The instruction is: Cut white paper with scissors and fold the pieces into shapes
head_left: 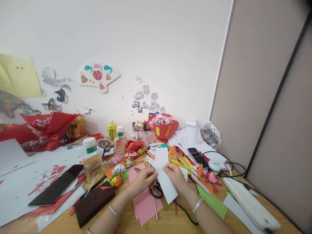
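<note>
A white paper strip [167, 187], with a crease across its middle, is held above the table between my two hands. My left hand [146, 178] is closed, thumb and fingers pinching its left edge near the crease. My right hand [175, 175] grips the opposite edge, thumb on top. Beneath my left hand are scissors with black handles [157, 194], partly covered by that hand. They lie over pink paper [146, 208], beside a thin wooden stick [155, 209].
Folded paper flowers [118, 169] and coloured scraps crowd the table. A red-wrapped bouquet [162, 125] stands behind. To the left are a clear jar [92, 162], a black tablet-like device [58, 185] and a dark brown block [95, 204]. A white power strip [251, 203] and cables lie right.
</note>
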Demonstrator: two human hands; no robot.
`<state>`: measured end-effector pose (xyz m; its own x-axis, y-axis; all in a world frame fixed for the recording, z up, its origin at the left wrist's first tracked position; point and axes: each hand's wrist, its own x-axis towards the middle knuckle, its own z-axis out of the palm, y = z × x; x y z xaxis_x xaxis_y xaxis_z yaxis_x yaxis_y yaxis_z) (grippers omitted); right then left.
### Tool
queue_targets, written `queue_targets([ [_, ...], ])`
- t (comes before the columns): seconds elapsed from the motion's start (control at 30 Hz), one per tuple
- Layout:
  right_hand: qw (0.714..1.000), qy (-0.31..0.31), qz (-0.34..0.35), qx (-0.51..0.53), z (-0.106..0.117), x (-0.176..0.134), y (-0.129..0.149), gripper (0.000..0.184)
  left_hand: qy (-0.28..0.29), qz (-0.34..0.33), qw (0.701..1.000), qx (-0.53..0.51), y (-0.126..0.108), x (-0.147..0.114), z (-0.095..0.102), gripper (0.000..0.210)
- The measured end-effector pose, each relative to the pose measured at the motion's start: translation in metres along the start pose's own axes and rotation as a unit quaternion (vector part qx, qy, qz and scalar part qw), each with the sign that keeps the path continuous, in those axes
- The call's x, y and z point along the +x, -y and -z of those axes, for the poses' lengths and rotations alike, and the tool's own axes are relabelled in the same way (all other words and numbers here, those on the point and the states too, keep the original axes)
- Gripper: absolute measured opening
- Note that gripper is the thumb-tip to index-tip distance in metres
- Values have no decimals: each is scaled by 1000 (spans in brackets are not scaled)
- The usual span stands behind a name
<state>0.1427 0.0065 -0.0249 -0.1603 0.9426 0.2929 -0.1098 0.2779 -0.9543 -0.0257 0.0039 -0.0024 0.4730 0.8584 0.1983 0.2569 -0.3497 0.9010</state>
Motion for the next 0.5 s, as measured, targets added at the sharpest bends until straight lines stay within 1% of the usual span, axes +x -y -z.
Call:
queue_targets([
  [0.13,1000,-11,10,-26,-1,0,1,32,17,6,1000,6,-3,-2,-2,36],
  [0.2,999,-17,15,-38,-1,0,2,34,16,9,1000,-1,-2,-1,-3,36],
  [0.3,998,-19,24,-49,-1,0,2,35,-14,2,1000,-4,-1,1,-1,36],
  [0.4,996,11,28,-79,1,2,-1,36,-52,-8,999,13,-3,2,2,36],
  [0.5,994,14,34,-101,2,5,-6,37,-62,-7,998,25,-6,2,3,37],
])
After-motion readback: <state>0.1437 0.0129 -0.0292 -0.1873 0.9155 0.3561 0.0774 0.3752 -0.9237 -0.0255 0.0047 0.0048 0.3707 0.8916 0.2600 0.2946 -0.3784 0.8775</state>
